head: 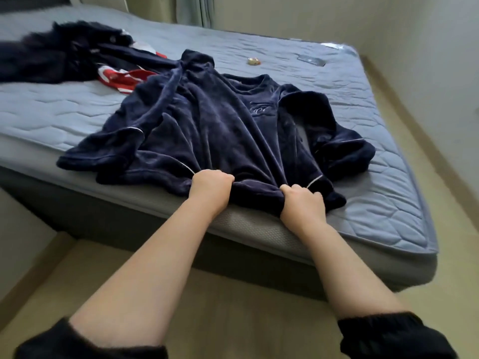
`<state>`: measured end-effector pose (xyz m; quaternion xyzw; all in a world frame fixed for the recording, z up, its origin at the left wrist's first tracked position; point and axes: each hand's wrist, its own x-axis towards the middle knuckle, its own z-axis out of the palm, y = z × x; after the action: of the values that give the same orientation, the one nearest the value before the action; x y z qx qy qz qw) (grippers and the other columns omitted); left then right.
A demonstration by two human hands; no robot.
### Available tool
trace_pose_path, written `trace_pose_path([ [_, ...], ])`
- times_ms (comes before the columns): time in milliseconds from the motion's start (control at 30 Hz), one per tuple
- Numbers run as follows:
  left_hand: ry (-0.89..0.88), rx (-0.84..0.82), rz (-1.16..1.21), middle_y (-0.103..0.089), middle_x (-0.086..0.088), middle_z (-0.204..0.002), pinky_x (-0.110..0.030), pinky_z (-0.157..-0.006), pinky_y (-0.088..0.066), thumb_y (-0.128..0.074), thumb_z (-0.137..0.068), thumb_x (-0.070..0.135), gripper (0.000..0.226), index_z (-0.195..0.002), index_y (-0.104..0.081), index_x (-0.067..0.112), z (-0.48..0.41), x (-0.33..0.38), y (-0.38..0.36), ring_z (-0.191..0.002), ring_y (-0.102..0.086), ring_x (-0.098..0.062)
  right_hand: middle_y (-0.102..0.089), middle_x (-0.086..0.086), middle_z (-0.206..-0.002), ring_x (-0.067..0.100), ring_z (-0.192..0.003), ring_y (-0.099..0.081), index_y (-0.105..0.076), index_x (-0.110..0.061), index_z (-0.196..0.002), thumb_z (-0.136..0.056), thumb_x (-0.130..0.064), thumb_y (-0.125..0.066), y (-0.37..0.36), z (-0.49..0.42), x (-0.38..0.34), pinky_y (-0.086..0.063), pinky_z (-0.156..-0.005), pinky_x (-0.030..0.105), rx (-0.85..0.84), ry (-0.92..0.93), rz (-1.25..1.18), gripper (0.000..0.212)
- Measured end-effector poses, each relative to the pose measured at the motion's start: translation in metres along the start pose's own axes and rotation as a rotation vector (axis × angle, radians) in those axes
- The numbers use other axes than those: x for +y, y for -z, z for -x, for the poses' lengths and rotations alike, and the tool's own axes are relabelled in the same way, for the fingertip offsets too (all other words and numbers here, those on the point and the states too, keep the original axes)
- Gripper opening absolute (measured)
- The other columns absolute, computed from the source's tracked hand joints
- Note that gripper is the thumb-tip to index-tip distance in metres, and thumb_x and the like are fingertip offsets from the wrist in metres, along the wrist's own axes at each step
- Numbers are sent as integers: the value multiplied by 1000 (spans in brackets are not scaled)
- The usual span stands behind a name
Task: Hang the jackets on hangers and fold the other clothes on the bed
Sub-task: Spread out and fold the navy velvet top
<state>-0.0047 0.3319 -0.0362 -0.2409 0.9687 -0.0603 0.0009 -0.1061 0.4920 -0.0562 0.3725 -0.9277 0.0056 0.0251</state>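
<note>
Gripping the near hem of the dark navy fleece top (220,125), we curl our left hand (211,183) and right hand (302,202) into its bunched fabric; the garment spreads away from both fists across the blue quilted mattress (363,203).

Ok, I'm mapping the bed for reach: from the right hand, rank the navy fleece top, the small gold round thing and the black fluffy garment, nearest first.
1. The navy fleece top: the right hand grips its hem at the near edge of the mattress.
2. The small gold round thing: farther up, beyond the collar.
3. The black fluffy garment: far left.
</note>
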Motion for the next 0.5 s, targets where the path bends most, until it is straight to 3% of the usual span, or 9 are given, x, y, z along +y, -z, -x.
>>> trace_pose_path([
  [133, 124, 273, 186, -64, -5, -89, -30, -58, -37, -52, -85, 3, 23, -99, -62, 18, 33, -1, -30, -83, -65, -29, -58, 5, -109, 31, -98, -59, -49, -19, -111, -85, -13, -48, 11, 18, 2, -37, -68, 32, -5, 36, -69, 26],
  [233, 134, 484, 322, -68, -8, -77, -29, -46, -43, -68, -66, -10, 37, -96, -70, 12, 43, -4, -43, -60, -66, -33, -61, 4, -109, 32, -99, -59, -53, -19, -111, -79, -14, -56, 27, 22, 4, -45, -74, 35, 126, 124, -317, 33],
  [300, 134, 578, 442, -72, -9, -97, -34, -57, -54, -66, -66, -13, 50, -111, -68, 8, 42, -6, -42, -76, -70, -32, -61, -1, -112, 25, -104, -58, -58, -19, -116, -73, -17, -60, 37, 25, 11, -46, -87, 35, 210, 208, -533, 43],
  [367, 100, 601, 525, -69, -13, -112, -40, -74, -56, -64, -65, -15, 58, -120, -64, 3, 42, -8, -38, -94, -68, -33, -52, -13, -124, 12, -123, -46, -62, -24, -118, -79, -29, -62, 46, 27, 20, -35, -104, 29, -33, 259, -690, 39],
  [400, 66, 590, 535, -68, -14, -112, -42, -79, -55, -63, -62, -17, 62, -120, -63, 2, 44, -8, -37, -97, -67, -34, -46, -18, -128, 4, -129, -38, -64, -26, -116, -85, -34, -62, 48, 28, 24, -28, -109, 26, -211, 233, -771, 33],
  [433, 29, 577, 523, -68, -16, -111, -43, -82, -55, -64, -57, -18, 65, -119, -64, 1, 46, -9, -38, -98, -67, -35, -42, -18, -129, 0, -131, -33, -67, -25, -114, -88, -37, -61, 47, 28, 28, -24, -110, 24, -272, 172, -879, 29],
  [500, -30, 555, 474, -68, -19, -111, -45, -84, -54, -66, -48, -19, 73, -119, -64, 1, 50, -11, -43, -100, -67, -35, -47, -5, -128, 7, -132, -36, -66, -17, -118, -91, -39, -59, 32, 23, 41, -27, -108, 25, -20, -78, -968, 36],
])
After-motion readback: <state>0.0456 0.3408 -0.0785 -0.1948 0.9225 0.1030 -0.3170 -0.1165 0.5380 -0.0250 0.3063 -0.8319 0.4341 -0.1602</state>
